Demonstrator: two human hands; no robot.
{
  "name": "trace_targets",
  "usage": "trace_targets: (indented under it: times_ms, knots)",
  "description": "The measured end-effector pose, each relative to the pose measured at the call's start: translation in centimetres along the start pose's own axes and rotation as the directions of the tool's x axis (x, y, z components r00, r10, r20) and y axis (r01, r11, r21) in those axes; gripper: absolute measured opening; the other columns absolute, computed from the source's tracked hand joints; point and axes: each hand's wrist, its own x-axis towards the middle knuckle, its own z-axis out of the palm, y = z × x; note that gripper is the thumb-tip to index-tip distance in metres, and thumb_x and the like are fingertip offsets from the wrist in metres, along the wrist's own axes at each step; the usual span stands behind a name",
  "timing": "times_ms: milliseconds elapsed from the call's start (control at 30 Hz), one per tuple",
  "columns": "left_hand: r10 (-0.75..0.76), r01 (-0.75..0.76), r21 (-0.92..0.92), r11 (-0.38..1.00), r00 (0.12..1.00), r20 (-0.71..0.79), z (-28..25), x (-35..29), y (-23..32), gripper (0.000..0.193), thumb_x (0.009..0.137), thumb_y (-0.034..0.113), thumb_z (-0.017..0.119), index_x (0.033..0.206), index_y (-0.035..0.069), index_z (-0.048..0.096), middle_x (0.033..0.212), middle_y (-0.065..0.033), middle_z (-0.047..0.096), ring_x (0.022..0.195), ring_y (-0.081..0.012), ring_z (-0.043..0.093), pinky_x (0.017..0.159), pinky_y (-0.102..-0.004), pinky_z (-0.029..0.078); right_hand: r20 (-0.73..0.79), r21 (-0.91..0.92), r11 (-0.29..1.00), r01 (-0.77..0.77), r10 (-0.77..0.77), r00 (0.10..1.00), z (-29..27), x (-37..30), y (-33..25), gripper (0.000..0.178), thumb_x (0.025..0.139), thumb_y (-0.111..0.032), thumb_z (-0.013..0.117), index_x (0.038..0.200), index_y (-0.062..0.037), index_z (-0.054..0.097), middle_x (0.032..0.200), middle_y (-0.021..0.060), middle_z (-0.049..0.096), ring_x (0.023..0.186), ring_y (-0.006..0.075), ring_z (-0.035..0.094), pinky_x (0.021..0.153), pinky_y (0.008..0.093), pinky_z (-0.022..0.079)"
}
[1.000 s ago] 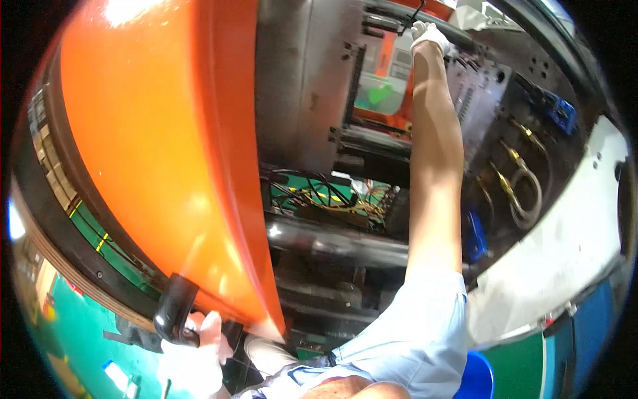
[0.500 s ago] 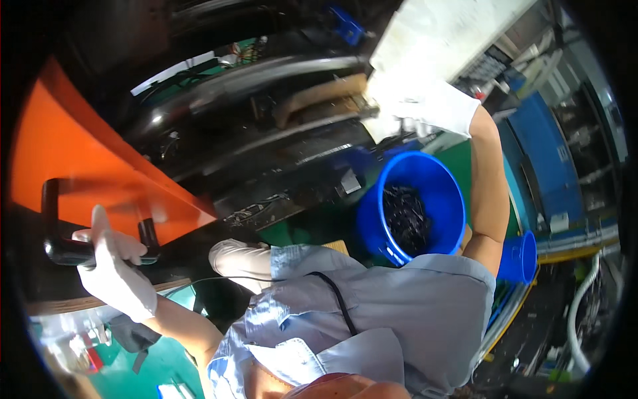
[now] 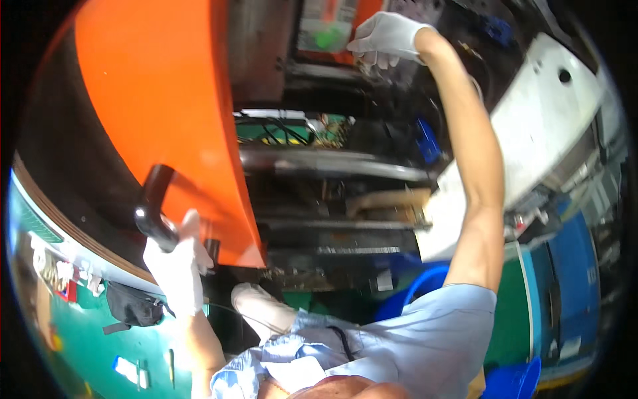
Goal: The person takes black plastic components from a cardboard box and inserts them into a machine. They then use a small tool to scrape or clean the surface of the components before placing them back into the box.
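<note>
From where I stand beside the machine, the left hand [image 3: 176,269], in a white glove, is wrapped around the black handle [image 3: 153,207] near the lower end of the orange door [image 3: 166,100], one digit pointing up alongside the bar. The right hand [image 3: 389,40], gloved too, is stretched far out over the dark machine opening, fingers curled and pointing left; blur hides whether anything is pinched there, so I can't tell. A bright green patch [image 3: 327,37] shows just left of its fingertips. Below that arm run a shiny metal bar [image 3: 325,161] and a tan piece [image 3: 392,199], with the white panel [image 3: 492,153] to the right and a blue bucket [image 3: 399,302] lower down, partly hidden by the shirt.

To my eye, a reach this long calls for a firm grip on the handle, so the door can't swing against the arm. The forearm is best carried clear of the bar and the panel's edge, and the fingertips watched closely, since loose glove fabric could snag on metal.
</note>
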Motion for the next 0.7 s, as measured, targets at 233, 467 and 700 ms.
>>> trace_targets:
  times_ms: [233,467,700]
  knots:
    - [-0.048,0.051,0.005,0.999,0.964,-0.263,0.2,-0.5,1.0,0.029,0.09,0.002,0.059,0.068,0.011,0.042,0.046,-0.0014,0.042,0.034,-0.0104,0.039,0.033,-0.0277,0.03,-0.678,0.379,0.82,0.429,-0.069,0.732,2.8,27.9,5.0,0.047,0.096,-0.038,0.066,0.13,-0.0061,0.063,0.115,0.0014,0.069,0.103,0.0147,0.064,0.087,0.0316,0.05]
    - [-0.091,0.086,-0.03,0.996,0.954,-0.285,2.6,0.4,-0.6,0.022,0.091,0.004,0.058,0.073,0.009,0.047,0.05,-0.0019,0.045,0.038,-0.0108,0.044,0.037,-0.0272,0.034,-0.708,0.439,0.704,0.558,-0.111,0.697,4.5,36.7,6.5,0.062,0.089,-0.054,0.068,0.133,-0.0106,0.061,0.131,0.0137,0.065,0.118,0.0314,0.063,0.101,0.0399,0.048]
    - [-0.113,0.111,-0.025,0.993,0.935,-0.336,3.9,0.9,-1.4,0.017,0.091,0.005,0.059,0.078,0.008,0.048,0.052,-0.0025,0.047,0.041,-0.011,0.046,0.039,-0.0274,0.036,-0.766,0.471,0.696,0.542,0.017,0.643,5.2,33.4,8.4,0.055,0.095,-0.043,0.065,0.131,-0.0016,0.059,0.116,0.0128,0.069,0.107,0.0221,0.065,0.091,0.0351,0.051]
